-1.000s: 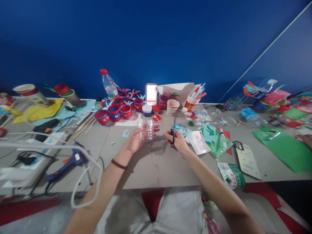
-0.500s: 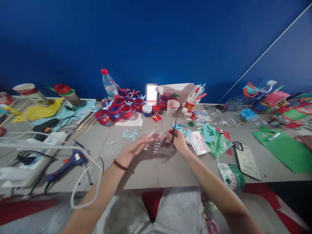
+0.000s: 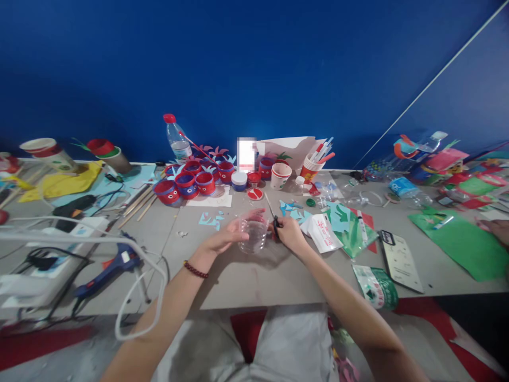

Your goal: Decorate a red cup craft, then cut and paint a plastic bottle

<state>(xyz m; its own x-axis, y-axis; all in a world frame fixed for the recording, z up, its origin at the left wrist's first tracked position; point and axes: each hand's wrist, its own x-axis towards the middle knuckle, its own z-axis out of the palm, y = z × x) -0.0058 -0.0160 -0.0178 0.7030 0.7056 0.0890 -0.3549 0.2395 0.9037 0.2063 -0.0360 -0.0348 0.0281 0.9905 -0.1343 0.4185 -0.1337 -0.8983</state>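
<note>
My left hand (image 3: 230, 233) is closed round a clear ribbed plastic bottle piece (image 3: 253, 236), its thumb on the near side and its fingers behind. In my right hand (image 3: 290, 232) is a pair of scissors (image 3: 275, 218), the dark handles in the fingers and the blades pointing up and away to the left. The scissors are just right of the bottle piece; I cannot tell whether they touch it. Blue paper scraps (image 3: 211, 218) lie beyond my left hand. A white packet with red print (image 3: 326, 232) is to the right of my right hand.
Painted red and blue cups (image 3: 186, 184) stand along the back, near a paper cup (image 3: 281, 175) and a cup of pens (image 3: 312, 167). A glue gun (image 3: 107, 268) and power strip (image 3: 59, 260) are on the left. A phone (image 3: 401, 260) lies right; another person's hand (image 3: 497, 231) is at the far right.
The bottle piece has turned in my left hand, its open side more toward me. The scissors have swung from nearly upright to tilted left, and my right hand has shifted slightly.
</note>
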